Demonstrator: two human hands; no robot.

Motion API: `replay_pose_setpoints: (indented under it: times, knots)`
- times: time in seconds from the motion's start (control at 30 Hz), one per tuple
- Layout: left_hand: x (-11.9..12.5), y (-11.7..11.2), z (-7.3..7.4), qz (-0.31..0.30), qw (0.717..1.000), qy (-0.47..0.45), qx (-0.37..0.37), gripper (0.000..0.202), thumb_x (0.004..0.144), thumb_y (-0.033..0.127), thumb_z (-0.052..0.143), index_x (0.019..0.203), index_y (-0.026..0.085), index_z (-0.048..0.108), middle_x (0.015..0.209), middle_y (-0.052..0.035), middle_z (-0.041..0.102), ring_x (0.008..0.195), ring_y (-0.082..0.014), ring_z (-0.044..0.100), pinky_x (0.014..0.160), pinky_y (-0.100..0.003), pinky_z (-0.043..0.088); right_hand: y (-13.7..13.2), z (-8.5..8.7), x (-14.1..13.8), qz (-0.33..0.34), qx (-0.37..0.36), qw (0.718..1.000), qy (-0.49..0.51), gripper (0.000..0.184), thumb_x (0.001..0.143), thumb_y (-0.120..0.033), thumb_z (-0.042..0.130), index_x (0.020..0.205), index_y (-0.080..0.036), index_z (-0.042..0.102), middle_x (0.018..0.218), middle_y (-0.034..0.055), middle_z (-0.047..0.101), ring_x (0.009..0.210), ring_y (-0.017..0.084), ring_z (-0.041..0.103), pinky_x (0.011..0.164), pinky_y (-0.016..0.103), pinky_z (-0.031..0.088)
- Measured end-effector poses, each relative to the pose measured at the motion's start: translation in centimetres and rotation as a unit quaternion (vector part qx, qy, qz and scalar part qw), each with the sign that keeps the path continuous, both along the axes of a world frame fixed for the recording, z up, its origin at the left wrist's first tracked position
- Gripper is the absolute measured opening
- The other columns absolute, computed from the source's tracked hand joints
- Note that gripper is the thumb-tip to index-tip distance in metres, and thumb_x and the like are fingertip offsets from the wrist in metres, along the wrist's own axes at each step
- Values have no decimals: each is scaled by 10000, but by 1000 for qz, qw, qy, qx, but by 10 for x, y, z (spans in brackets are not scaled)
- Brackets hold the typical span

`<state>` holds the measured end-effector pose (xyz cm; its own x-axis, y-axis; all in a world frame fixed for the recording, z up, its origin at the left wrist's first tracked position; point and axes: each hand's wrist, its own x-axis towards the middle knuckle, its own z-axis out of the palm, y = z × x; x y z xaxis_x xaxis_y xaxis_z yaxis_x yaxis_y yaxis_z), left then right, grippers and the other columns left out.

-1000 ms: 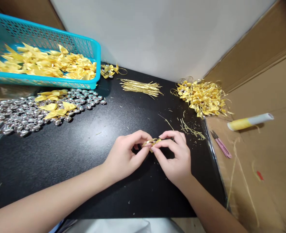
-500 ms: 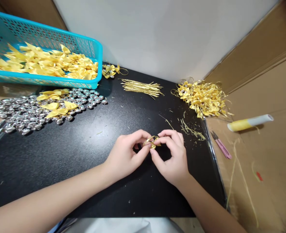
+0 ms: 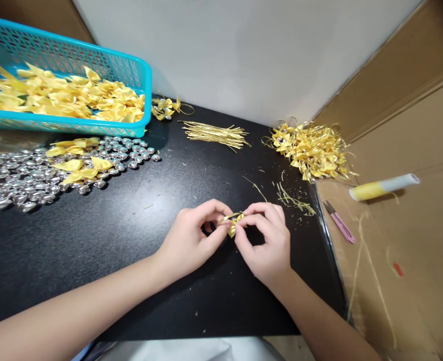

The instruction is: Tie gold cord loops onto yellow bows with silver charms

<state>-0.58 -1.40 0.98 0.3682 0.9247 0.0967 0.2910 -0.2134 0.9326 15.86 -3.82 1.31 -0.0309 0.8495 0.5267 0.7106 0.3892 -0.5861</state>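
Note:
Over the middle of the black table, my left hand point(image 3: 196, 238) and my right hand point(image 3: 268, 238) meet around a small yellow ribbon bow point(image 3: 233, 228) with a gold cord loop. Thumb and fingers of the left hand pinch the loop and the bow's left side. On the other side, the right thumb and forefinger pinch the bow's right part. My fingertips cover much of it. Beyond my hands lies a bundle of cut gold cords point(image 3: 215, 134). Thin gold cord scraps point(image 3: 294, 200) are scattered to the right of my right hand.
A turquoise basket point(image 3: 93, 120) of yellow bows stands at the back left, with silver beads point(image 3: 40, 175) and a few bows before it. Finished-looking bows with loops point(image 3: 313, 150) form a heap at the back right. Pink-handled snips point(image 3: 339, 223) and a yellow-white tube point(image 3: 385, 187) lie on cardboard.
The bow has turned between my fingertips, so more of its yellow ribbon points down and the loop lies flatter. The whole view has shifted slightly; both hands keep their pinch.

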Motion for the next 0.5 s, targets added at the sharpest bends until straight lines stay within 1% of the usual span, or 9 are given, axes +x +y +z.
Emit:
replay_pose_setpoints:
  times: [0.1, 0.2, 0.27, 0.37, 0.43, 0.5]
  knots:
    - [1, 1, 0, -1, 1000, -16, -27, 45, 879, 190, 576, 906, 187, 612, 777, 16, 741, 691, -126, 693, 637, -215, 493, 0, 0, 0, -3, 0, 1000, 0, 125, 757, -109, 660, 679, -200, 626, 832, 33, 630, 844, 195, 583, 784, 383, 455]
    - [0, 1, 1, 1, 1000, -14, -22, 47, 881, 193, 574, 906, 185, 612, 770, 15, 739, 686, -125, 691, 631, -214, 492, -1, 2, 0, -1, 4, 1000, -3, 104, 752, -117, 648, 692, -201, 632, 832, 35, 631, 845, 198, 584, 787, 386, 453]
    - [0, 0, 1, -1, 1000, 0, 4, 52, 886, 190, 569, 914, 185, 612, 766, 17, 736, 675, -118, 685, 627, -210, 490, -1, 2, -1, -1, 6, 1000, -14, 75, 748, -134, 654, 728, -206, 650, 847, 36, 637, 859, 204, 588, 799, 393, 450]
    - [-1, -2, 2, -9, 997, 32, 66, 61, 887, 168, 556, 905, 179, 613, 755, 18, 718, 664, -108, 671, 633, -205, 490, -1, 2, -1, -3, 15, 999, -37, 67, 747, -151, 674, 778, -210, 667, 868, 37, 652, 869, 209, 590, 813, 403, 437]
    - [-2, -2, 2, -13, 994, 47, 102, 73, 883, 152, 550, 900, 176, 617, 769, 13, 708, 689, -109, 671, 656, -207, 493, -2, 1, 0, -4, 22, 999, -47, 75, 756, -140, 670, 769, -214, 666, 867, 34, 656, 864, 204, 589, 817, 402, 430]
    - [-2, -2, 2, -14, 992, 48, 113, 78, 881, 149, 548, 897, 176, 620, 782, 11, 706, 703, -110, 671, 670, -210, 495, -2, -1, 0, -6, 29, 998, -54, 95, 767, -127, 660, 747, -220, 666, 860, 28, 657, 858, 198, 589, 820, 399, 425]
